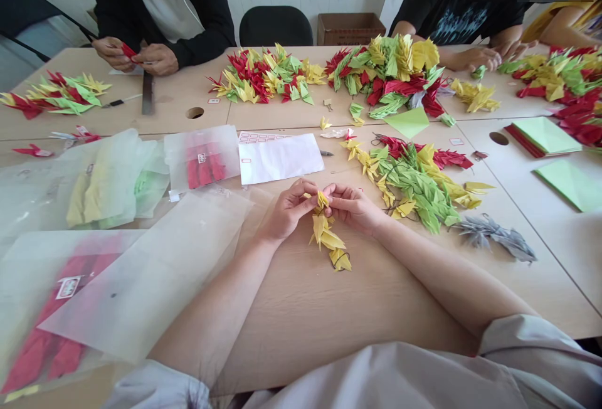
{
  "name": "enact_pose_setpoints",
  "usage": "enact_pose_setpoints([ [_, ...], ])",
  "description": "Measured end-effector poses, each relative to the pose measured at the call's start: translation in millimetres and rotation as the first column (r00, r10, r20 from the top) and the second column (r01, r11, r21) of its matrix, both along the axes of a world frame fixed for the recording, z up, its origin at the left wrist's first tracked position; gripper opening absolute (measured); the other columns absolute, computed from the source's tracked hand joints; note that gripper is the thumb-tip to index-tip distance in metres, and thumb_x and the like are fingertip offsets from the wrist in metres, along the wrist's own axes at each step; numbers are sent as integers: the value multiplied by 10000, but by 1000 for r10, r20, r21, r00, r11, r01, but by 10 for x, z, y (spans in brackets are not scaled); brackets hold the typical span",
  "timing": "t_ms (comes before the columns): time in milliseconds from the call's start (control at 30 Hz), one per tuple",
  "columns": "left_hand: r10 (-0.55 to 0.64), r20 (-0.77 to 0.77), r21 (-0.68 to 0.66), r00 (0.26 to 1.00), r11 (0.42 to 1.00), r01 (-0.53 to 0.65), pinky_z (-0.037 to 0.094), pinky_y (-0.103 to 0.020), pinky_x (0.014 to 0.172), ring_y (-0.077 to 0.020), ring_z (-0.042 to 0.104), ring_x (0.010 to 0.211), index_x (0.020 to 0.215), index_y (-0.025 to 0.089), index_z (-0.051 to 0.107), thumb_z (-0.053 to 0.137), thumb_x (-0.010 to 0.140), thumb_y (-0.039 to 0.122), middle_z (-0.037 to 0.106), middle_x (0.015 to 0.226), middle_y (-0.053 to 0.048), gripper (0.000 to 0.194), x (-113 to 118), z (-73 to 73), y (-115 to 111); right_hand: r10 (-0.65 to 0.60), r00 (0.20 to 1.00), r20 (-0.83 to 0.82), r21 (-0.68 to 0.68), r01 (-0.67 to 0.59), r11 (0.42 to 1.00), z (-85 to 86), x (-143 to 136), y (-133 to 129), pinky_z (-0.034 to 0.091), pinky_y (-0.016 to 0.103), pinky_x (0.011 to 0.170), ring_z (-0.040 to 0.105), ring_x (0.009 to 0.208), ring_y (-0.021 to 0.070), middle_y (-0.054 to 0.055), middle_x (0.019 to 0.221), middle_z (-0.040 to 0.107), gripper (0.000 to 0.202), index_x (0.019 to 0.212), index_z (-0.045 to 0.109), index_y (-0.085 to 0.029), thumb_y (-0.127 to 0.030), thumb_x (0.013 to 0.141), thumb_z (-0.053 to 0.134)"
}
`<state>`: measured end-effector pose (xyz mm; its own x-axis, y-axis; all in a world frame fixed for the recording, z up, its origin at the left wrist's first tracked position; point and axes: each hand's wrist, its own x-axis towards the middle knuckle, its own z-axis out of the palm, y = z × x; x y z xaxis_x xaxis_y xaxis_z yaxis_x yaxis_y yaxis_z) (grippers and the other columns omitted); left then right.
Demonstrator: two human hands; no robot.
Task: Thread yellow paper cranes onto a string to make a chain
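My left hand [294, 208] and my right hand [352, 207] meet over the table's middle, fingertips pinched on a yellow folded paper crane [322, 200] at the top of a short string. Below it hang more yellow paper cranes [329, 236], the lowest resting on the tabletop with a dark cord around it. To the right of my hands lies a heap of green paper cranes [414, 183] with yellow and red ones alongside. A bundle of grey paper cranes [496, 236] is nearer my right forearm.
Translucent bags [155, 271] with red, yellow and green bundles cover the left side. A white paper sheet [282, 159] and a pen [326, 154] lie ahead. Green square paper [545, 136] is stacked at right. Two people sit opposite beside crane piles [268, 73]; one holds red paper.
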<state>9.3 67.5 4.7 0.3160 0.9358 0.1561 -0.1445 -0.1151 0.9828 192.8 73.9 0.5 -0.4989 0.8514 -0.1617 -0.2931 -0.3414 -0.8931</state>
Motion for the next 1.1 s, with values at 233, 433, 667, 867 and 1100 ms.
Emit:
enact_pose_setpoints([
  [233, 24, 27, -86, 999, 996, -22, 450, -259, 724, -143, 553, 746, 843, 178, 672, 655, 870, 406, 614, 803, -17, 230, 36, -26, 21, -337, 918, 208, 467, 209, 859, 18, 24, -26, 490, 273, 667, 573, 724, 141, 14, 816, 614, 285, 866, 614, -204, -467, 830, 717],
  [433, -13, -16, -132, 1000, 991, 11, 422, -241, 673, -127, 528, 714, 854, 159, 690, 676, 854, 389, 611, 763, -11, 231, 23, -30, 13, -308, 920, 242, 505, 151, 850, -34, 22, -41, 501, 289, 729, 592, 804, 154, 29, 913, 621, 283, 974, 601, -216, -432, 836, 722],
  [667, 7, -2, -167, 1000, 986, -7, 431, -251, 699, -140, 550, 734, 858, 161, 704, 674, 848, 388, 640, 779, -17, 229, 15, -83, 25, -308, 928, 212, 528, 156, 835, -38, 48, -43, 506, 284, 738, 584, 821, 152, 25, 919, 590, 280, 995, 553, -228, -433, 863, 691],
  [867, 3, -37, -145, 999, 989, -9, 428, -249, 673, -136, 530, 698, 822, 154, 701, 672, 839, 392, 624, 747, -17, 241, 18, -67, 27, -342, 901, 265, 621, 111, 775, -3, 27, -52, 491, 286, 684, 536, 738, 136, 19, 905, 549, 284, 1007, 522, -228, -392, 856, 697],
  [1100, -16, -68, -122, 998, 993, 8, 411, -247, 662, -132, 508, 685, 804, 149, 689, 649, 858, 371, 598, 719, -10, 232, 23, -32, 27, -383, 861, 333, 703, 43, 710, -26, 42, -41, 461, 287, 650, 510, 693, 128, -1, 856, 511, 174, 934, 492, -227, -248, 862, 649],
])
